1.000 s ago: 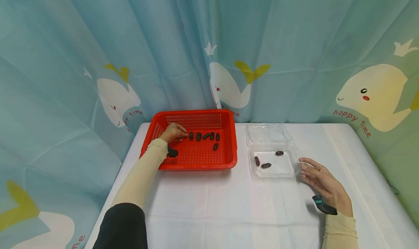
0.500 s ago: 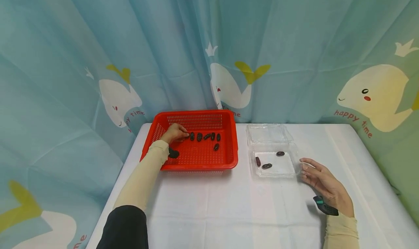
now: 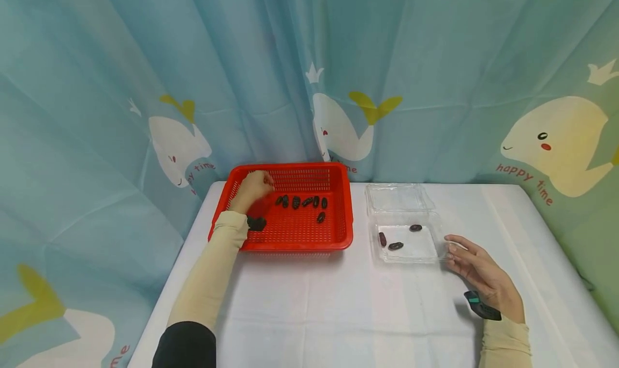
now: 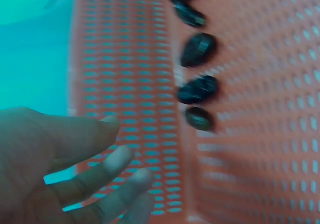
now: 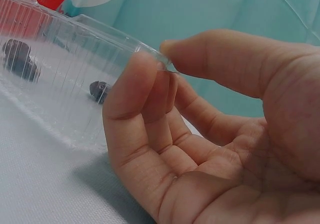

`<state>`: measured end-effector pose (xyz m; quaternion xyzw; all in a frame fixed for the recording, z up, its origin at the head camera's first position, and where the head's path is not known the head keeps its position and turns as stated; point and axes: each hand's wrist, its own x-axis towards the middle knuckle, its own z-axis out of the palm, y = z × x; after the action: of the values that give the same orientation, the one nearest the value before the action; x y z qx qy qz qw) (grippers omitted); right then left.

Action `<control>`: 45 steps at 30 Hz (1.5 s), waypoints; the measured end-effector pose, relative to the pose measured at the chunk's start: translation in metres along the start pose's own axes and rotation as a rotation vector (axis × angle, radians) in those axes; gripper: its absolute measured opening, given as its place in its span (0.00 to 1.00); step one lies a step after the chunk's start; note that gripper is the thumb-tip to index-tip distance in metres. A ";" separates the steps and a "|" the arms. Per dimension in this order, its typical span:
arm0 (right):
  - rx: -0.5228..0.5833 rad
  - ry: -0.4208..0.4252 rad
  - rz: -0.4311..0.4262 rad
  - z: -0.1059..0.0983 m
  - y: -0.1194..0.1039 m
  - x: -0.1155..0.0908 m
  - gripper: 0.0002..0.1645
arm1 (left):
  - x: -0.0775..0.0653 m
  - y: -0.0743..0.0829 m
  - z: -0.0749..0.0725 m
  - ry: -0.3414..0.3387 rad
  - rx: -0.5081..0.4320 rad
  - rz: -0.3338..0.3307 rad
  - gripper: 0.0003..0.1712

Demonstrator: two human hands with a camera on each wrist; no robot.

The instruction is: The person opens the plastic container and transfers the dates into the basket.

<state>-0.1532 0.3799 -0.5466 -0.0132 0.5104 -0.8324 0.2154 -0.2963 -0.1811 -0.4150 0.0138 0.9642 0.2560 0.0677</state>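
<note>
Left hand [image 3: 250, 189]: loosely extended, with fingers slightly apart, gripping nothing; reaches over the back left of the red basket [image 3: 290, 233].
Right hand [image 3: 486, 279]: pinches the rim of the clear container [image 3: 422, 244].
Dark fruits [image 3: 296, 202]: lie mostly rowed inside the basket, with three in the container.
Left wrist view: shows gaps between fingertips, blurred in the head view.

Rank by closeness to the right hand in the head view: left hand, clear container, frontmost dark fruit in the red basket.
1. Clear container: held at its right side by the right hand.
2. Frontmost dark fruit: right part of the red basket.
3. Left hand: basket's back left.
</note>
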 end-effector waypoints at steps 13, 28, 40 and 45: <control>0.004 -0.033 -0.002 0.001 0.002 -0.005 0.22 | -0.040 0.047 0.001 0.137 -0.245 0.070 0.17; -0.003 -0.016 -0.003 0.002 -0.008 -0.002 0.22 | -0.084 0.114 0.030 0.183 -0.426 0.263 0.13; 0.037 -0.020 0.013 0.005 -0.002 -0.002 0.22 | -0.113 0.151 0.082 0.115 -0.490 0.439 0.13; 0.014 0.000 0.010 0.004 -0.001 0.000 0.22 | -0.115 0.168 0.106 0.024 -0.549 0.497 0.12</control>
<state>-0.1524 0.3771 -0.5439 -0.0091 0.5045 -0.8349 0.2197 -0.1695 0.0097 -0.4091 0.2260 0.8274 0.5141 -0.0069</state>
